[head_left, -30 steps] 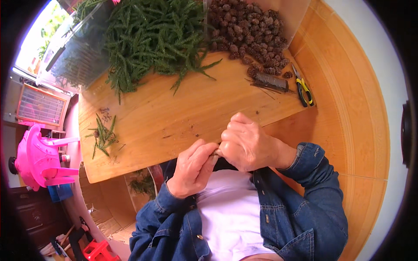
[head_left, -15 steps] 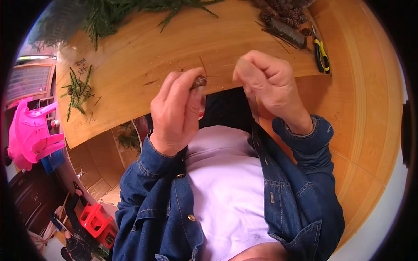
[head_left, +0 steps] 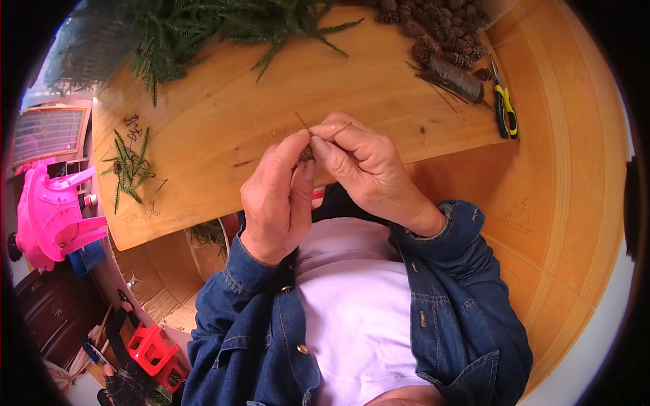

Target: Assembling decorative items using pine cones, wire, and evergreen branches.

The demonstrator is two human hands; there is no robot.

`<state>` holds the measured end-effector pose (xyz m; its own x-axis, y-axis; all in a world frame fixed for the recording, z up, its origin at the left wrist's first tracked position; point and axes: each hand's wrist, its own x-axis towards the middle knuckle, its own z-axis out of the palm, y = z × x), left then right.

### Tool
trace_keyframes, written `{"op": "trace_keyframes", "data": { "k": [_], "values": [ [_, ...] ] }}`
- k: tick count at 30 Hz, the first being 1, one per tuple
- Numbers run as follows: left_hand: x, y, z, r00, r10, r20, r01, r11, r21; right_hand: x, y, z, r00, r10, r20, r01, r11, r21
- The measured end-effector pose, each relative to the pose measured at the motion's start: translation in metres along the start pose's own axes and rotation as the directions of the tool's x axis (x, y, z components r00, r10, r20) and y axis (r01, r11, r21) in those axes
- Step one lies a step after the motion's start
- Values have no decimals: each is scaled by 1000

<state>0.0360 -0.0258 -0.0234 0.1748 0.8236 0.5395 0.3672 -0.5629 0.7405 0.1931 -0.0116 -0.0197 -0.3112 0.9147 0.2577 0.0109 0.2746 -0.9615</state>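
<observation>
pinching one small pine cone (head_left: 306, 153) between left hand (head_left: 276, 197) and right hand (head_left: 365, 169) with thin wire (head_left: 302, 122) at it, wiring looks barely begun, cone pile (head_left: 447, 34) and fir sprigs (head_left: 128, 166) untouched

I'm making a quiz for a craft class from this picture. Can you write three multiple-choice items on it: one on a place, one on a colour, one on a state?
1. Where do the pliers lie?
A. at the board's right edge
B. on the pink stool
C. in the left hand

2. What colour is the stool at the left?
A. green
B. pink
C. white

3. How is the small cone held?
A. lying loose on the board
B. pinched between both hands
C. in the right hand alone

Answers: 1 A, they rest beside the pile of cones; 2 B, its plastic is bright pink; 3 B, the left hand and right hand meet on it over the board.
</observation>
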Motion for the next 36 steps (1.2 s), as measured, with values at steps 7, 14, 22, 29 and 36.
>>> {"op": "trace_keyframes", "data": {
  "k": [7, 14, 22, 29, 36],
  "values": [
    [19, 1, -14, 946, -318, 61, 321, 900, -294, 5, -1, -1, 999, 36, 8, -37, 994, 106],
    [22, 7, -15, 844, -502, 187, 496, 599, -629, 1, 0, 8, 998, -1, 55, -6, 992, 129],
    [19, 3, -15, 884, -466, 39, 428, 772, -470, -9, 3, 15, 999, 46, 27, -50, 986, 160],
    [23, 3, -16, 956, -292, -25, 274, 923, -271, -10, 1, 22, 985, 127, 119, -151, 963, 222],
    [25, 1, -18, 983, -177, -45, 162, 961, -222, -12, -10, 19, 965, 259, 46, -259, 902, 345]
  ]
}}
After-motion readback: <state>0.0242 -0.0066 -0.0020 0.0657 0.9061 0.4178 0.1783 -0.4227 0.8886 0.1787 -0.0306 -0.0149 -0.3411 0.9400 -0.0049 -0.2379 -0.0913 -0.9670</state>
